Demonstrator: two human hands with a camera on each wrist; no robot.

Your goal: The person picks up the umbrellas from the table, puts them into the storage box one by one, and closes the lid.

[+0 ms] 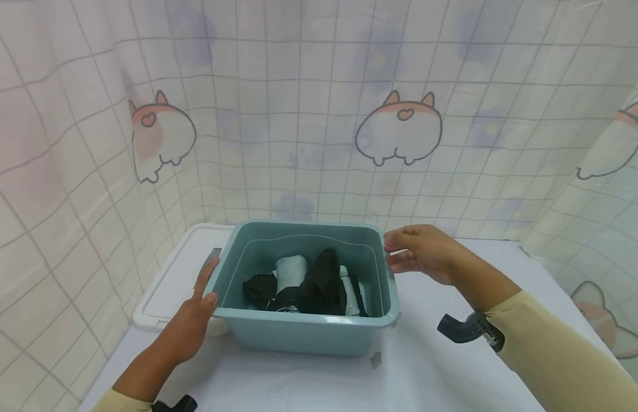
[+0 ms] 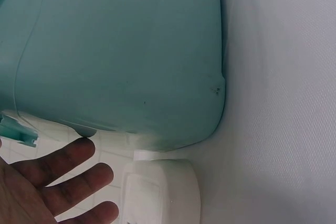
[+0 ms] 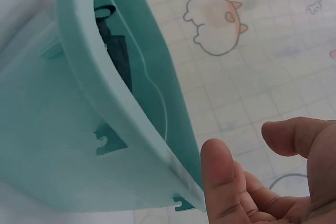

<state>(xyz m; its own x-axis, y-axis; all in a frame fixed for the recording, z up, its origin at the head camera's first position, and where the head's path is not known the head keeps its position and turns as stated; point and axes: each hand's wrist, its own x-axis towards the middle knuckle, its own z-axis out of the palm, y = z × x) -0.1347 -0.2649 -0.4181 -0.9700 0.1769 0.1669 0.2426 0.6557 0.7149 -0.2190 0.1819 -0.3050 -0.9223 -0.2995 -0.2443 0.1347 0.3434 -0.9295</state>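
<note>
A teal plastic bin (image 1: 303, 336) stands upright on the white-covered table. Inside it lie several rolled or folded bundles: a pale roll (image 1: 290, 272), a tall black bundle (image 1: 324, 283) and a smaller dark bundle (image 1: 259, 290). My left hand (image 1: 187, 329) is at the bin's left side, its index finger extended along the rim. In the left wrist view its other fingers (image 2: 79, 184) spread loosely beside the bin's outer wall. My right hand (image 1: 427, 252) is at the right rim, fingertips right by the edge. Its thumb and fingers stand apart in the right wrist view, with nothing between them.
Left of the bin lies a white lid (image 1: 169, 286) with a grey piece (image 1: 211, 258) on it. Small grey tape patches (image 1: 376, 359) mark the tablecloth. A tiled-pattern curtain (image 1: 308, 131) hangs behind and along both sides.
</note>
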